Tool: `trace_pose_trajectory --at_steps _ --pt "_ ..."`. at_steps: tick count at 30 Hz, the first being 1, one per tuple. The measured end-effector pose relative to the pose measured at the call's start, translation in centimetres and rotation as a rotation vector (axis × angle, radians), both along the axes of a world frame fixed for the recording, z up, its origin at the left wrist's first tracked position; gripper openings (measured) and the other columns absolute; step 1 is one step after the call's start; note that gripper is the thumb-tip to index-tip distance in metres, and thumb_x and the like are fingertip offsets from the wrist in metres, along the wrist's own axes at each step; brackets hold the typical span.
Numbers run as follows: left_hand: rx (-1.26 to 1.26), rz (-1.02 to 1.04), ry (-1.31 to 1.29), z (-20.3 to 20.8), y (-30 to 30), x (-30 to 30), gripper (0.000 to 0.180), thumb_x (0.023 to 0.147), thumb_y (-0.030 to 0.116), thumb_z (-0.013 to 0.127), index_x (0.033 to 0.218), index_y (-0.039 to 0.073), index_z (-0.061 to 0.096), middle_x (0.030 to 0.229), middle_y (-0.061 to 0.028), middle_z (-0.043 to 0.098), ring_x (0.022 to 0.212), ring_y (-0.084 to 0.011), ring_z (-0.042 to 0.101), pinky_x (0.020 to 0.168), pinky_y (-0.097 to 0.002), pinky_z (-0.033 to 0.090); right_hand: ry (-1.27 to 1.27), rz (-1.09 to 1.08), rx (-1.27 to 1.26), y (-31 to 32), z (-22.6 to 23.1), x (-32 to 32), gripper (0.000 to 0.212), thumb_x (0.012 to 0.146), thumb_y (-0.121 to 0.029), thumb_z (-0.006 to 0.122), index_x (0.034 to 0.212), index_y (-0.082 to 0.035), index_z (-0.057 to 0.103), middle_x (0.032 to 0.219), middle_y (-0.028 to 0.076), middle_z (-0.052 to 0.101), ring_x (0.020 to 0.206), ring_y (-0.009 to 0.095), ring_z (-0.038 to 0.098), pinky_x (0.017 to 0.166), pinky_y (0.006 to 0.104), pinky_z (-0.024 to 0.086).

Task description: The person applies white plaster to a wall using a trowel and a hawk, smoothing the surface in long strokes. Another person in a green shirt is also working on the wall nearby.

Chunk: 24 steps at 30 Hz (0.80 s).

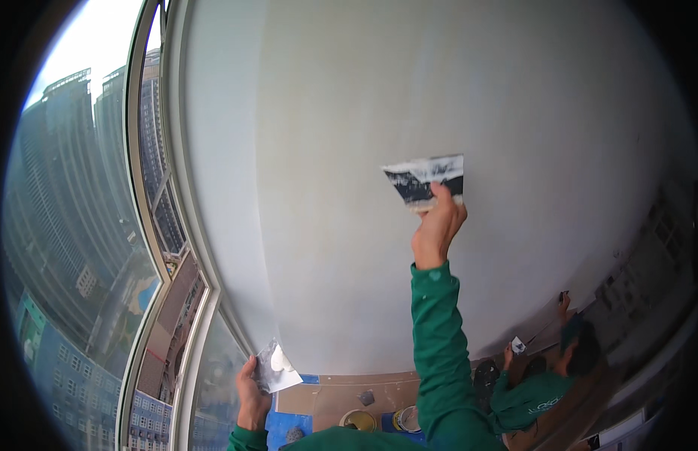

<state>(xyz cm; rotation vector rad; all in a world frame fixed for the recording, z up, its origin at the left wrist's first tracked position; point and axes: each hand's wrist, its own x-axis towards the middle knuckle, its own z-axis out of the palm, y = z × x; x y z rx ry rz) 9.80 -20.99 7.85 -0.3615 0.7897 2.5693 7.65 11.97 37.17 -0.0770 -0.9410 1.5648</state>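
Note:
My right hand (438,229) is raised with its fingers closed on a wide putty knife (411,186). The dark blade carries smears of white putty, and its far edge lies at or close to the pale wall (334,248); actual contact is hard to make out. Low on the left, my left hand (251,392) grips a second, metal putty knife (272,378). A lump of white putty (280,359) sits on that blade. Both my arms wear green sleeves.
A window frame (191,180) borders the wall at left, with tall buildings outside. Low at right, another person (537,398) in green works by the wall, holding a small putty-smeared blade (517,345). Buckets (359,421) stand on the covered floor below me.

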Motion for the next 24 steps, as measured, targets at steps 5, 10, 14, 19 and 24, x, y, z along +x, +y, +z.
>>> trace_pose_trajectory --at_steps 5,10,14,19,24 --pt "0.046 -0.182 0.109 4.0 2.1 -0.4 0.033 0.096 0.028 0.053 0.11 0.0 0.062 0.108 -0.013 0.068 0.098 -0.027 0.066 0.095 -0.041 0.05 -0.372 0.112 -0.24 -2.0 -18.0 10.0 0.032 0.089 -0.014 0.065 0.117 0.001 0.06 0.111 0.007 0.063 0.098 0.019 0.062 0.082 0.0334 0.051" --pt "0.012 -0.27 0.202 12.5 10.2 -2.7 0.023 0.094 0.022 0.058 0.103 0.001 0.06 0.1 -0.0107 0.067 0.091 -0.0221 0.066 0.086 -0.0371 0.054 -0.312 0.177 -0.271 -1.3 -16.3 13.1 0.038 0.097 -0.023 0.06 0.127 0.0 0.054 0.125 0.007 0.057 0.114 0.019 0.055 0.096 0.0351 0.044" --pt "0.052 -0.324 0.355 14.0 15.8 -1.7 0.03 0.094 0.026 0.058 0.109 0.0 0.06 0.102 -0.0111 0.068 0.093 -0.0218 0.067 0.089 -0.0361 0.053 -0.125 0.216 -0.086 -2.5 -15.4 15.8 0.038 0.098 -0.024 0.058 0.127 -0.001 0.054 0.126 0.008 0.057 0.115 0.02 0.054 0.098 0.0373 0.043" --pt "0.153 -0.388 0.156 12.7 20.2 1.3 0.026 0.095 0.025 0.058 0.106 0.002 0.062 0.101 -0.0069 0.068 0.089 -0.0187 0.067 0.088 -0.0336 0.052 -0.076 0.087 -0.083 -3.8 -16.4 17.0 0.038 0.099 -0.024 0.057 0.13 -0.002 0.051 0.128 0.008 0.056 0.116 0.021 0.055 0.1 0.0398 0.043" --pt "-0.136 -0.223 0.321 10.3 22.1 3.9 0.031 0.096 0.023 0.06 0.11 -0.004 0.057 0.095 -0.009 0.065 0.081 -0.0155 0.064 0.072 -0.0298 0.053 -0.128 0.227 -0.167 -4.1 -18.2 16.8 0.042 0.099 -0.029 0.055 0.131 -0.002 0.049 0.127 0.009 0.057 0.113 0.023 0.059 0.095 0.0477 0.048"
